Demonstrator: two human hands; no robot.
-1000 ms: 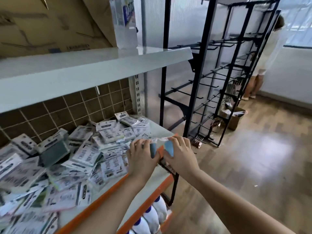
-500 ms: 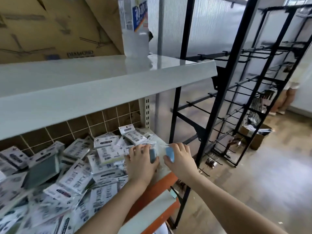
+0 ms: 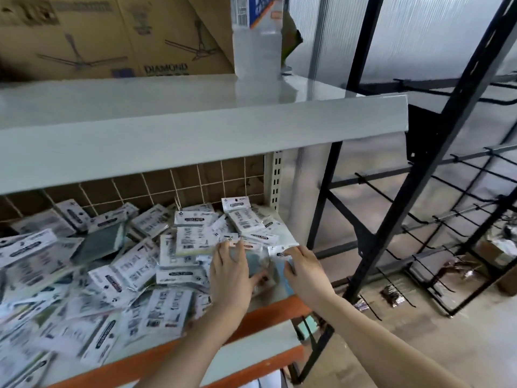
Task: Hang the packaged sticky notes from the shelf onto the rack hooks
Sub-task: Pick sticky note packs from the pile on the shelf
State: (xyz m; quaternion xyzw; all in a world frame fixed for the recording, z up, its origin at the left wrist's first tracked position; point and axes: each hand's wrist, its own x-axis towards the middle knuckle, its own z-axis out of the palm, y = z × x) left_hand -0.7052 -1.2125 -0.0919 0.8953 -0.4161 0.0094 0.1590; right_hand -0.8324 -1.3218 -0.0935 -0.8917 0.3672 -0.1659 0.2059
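Observation:
A heap of packaged sticky notes (image 3: 117, 264) covers the middle shelf (image 3: 268, 309), which has an orange front edge. Both hands reach in at the shelf's right end. My left hand (image 3: 232, 275) grips a teal pack of sticky notes (image 3: 256, 263). My right hand (image 3: 305, 267) grips a light blue pack (image 3: 281, 271) right beside it, its white header card at my fingertips. The two packs touch each other. The black rack (image 3: 397, 208) with rows of bare hooks (image 3: 375, 189) stands to the right of the shelf.
The white upper shelf (image 3: 195, 127) juts out just above my hands, carrying cardboard boxes (image 3: 112, 35) and a clear bottle (image 3: 256, 37). Small packets (image 3: 393, 295) lie on the floor under the rack. A cardboard box (image 3: 500, 256) sits at far right.
The camera has moved closer and turned left toward the shelf. Both hands have stayed on the two packs at the shelf's right end; the person seen earlier at the far right is out of view.

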